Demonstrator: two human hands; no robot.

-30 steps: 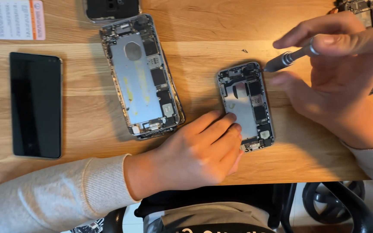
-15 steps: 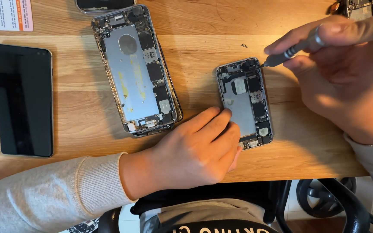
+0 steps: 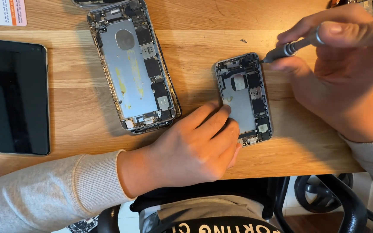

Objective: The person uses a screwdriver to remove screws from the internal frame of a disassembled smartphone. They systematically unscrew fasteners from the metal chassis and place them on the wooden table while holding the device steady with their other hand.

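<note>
Left hand (image 3: 195, 146) rests flat on the wooden table (image 3: 203, 30), fingertips (image 3: 225, 113) pressing the near left part of a small opened phone chassis (image 3: 243, 97), pinning it down. Right hand (image 3: 346, 77) pinches a small screwdriver (image 3: 288, 48), tip touching the chassis at its far right corner. Larger opened phone chassis (image 3: 134, 64) lies tilted to the left, apart from both hands. Black phone (image 3: 18, 95), screen up, sits at far left. Printed card (image 3: 3, 12) at far-left corner. Office chair base (image 3: 320, 203) shows below the table edge
</note>
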